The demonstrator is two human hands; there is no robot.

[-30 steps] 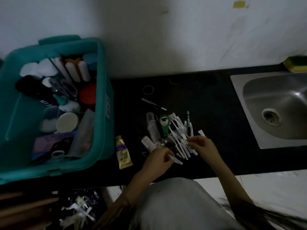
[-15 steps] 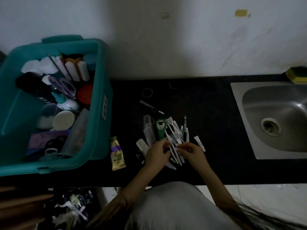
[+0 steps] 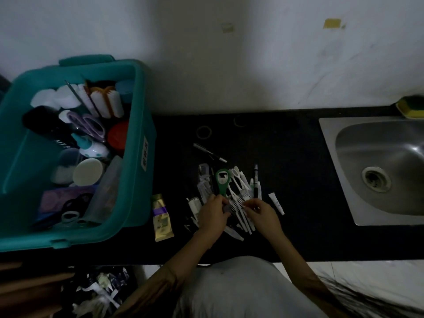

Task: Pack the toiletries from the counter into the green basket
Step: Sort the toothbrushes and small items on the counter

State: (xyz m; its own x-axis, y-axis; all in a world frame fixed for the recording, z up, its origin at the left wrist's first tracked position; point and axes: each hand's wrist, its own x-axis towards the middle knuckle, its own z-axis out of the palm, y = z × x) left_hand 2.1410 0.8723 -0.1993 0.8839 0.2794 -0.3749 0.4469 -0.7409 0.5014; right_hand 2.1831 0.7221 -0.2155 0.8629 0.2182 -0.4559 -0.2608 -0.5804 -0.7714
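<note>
Black stone makes up the table [image 3: 286, 180], which runs along a pale, scuffed wall [image 3: 252, 53]. At its left end stands the green basket [image 3: 146, 125], already crowded with a black bottle [image 3: 46, 125], purple scissors [image 3: 89, 125], a red lid [image 3: 118, 136], a round white cap [image 3: 88, 172] and white rollers [image 3: 107, 102]. A steel sink [image 3: 378, 171] is set into the right end, with a yellow and green sponge [image 3: 410, 106] behind it.

Between basket and sink, well apart from the basket, lies a loose heap of toiletries [image 3: 238, 191]: white toothbrushes and small combs. With them are a clear comb [image 3: 205, 184] and a green looped tool [image 3: 222, 182].

The left hand [image 3: 212, 216] lies on the near left side of the heap, its fingers curled down around pieces there; which piece they grip is too dark to tell. The right hand [image 3: 261, 214] is at the near right side, fingers narrowed in a pinch on the white handles.

A gold tube [image 3: 161, 218] lies just beside the basket. A small white tube [image 3: 276, 203] lies right of the heap, a dark pen-like stick [image 3: 210, 152] behind it, and two thin rings [image 3: 203, 132] nearer the wall.
</note>
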